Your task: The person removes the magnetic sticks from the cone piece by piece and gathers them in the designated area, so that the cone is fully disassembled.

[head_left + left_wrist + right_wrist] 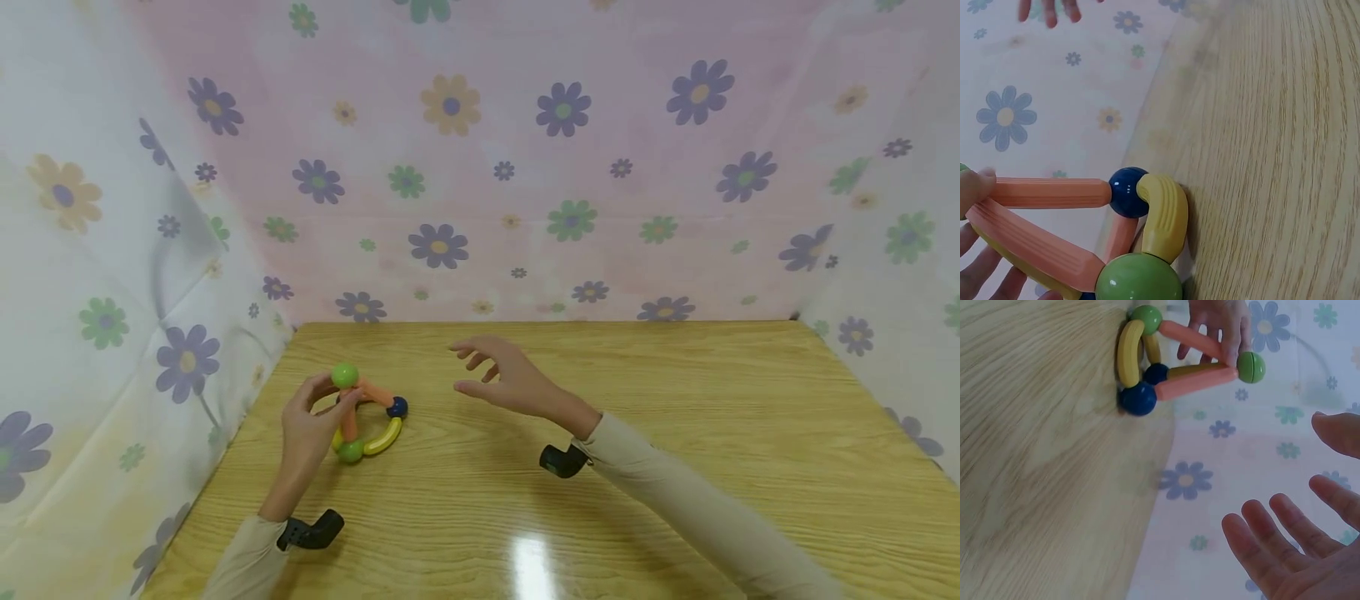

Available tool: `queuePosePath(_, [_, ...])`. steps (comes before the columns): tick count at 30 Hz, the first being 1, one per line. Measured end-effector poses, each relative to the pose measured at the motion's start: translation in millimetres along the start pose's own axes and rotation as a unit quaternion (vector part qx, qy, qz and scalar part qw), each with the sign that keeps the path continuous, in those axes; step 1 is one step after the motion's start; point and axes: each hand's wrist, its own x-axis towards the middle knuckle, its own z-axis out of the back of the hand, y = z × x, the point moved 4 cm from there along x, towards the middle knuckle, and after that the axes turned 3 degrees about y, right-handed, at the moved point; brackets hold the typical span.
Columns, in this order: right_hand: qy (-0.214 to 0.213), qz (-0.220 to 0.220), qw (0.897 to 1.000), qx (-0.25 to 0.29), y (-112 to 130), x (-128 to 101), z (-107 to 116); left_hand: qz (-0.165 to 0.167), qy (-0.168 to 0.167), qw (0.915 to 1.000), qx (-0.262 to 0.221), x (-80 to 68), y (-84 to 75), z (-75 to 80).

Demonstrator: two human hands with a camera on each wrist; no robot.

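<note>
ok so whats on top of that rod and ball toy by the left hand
A green ball caps the toy, where the orange rods meet. The left hand pinches it there. The fingers cover part of the joint, so how the rods meet the ball is hidden.

Bright, even light with an overhead glare patch on the table (532,562), wide-angle edge bending, wrist views perhaps slightly soft.

We see left hand (311,429) covering part of toy frame (365,414); its yellow base rod mostly hidden. In left wrist view, toy cut by bottom edge. Right hand (1310,550) cropped in right wrist view.
</note>
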Motion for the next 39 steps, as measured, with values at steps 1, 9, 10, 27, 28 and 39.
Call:
queuePosePath(1, [0.003,0.003,1.0,0.005,1.8,4.7,-3.5,0.001,0.0,1.0,0.001,1.9,4.3,-0.4])
queuePosePath(9, [0.019,0.004,1.0,0.017,13.3,37.8,-30.4,-0.007,0.028,0.9996,-0.006,7.6,11.6,-7.5])
queuePosePath(10, [0.021,0.004,1.0,0.018,14.3,41.3,-33.0,-0.011,0.031,0.9994,-0.007,8.0,11.8,-8.7])
queuePosePath(27, [0.045,0.026,0.997,0.052,30.4,89.4,-83.8,-0.043,0.087,0.9946,-0.037,5.1,13.4,-15.7])
queuePosePath(28, [0.048,0.03,0.997,0.052,31.5,90.9,-85.7,-0.042,0.088,0.9945,-0.038,4.1,13.7,-15.3])
queuePosePath(39, [0.065,0.069,0.995,-0.044,42.8,102.2,-87.3,-0.052,0.084,0.9938,-0.051,5.8,14.6,-15.8])
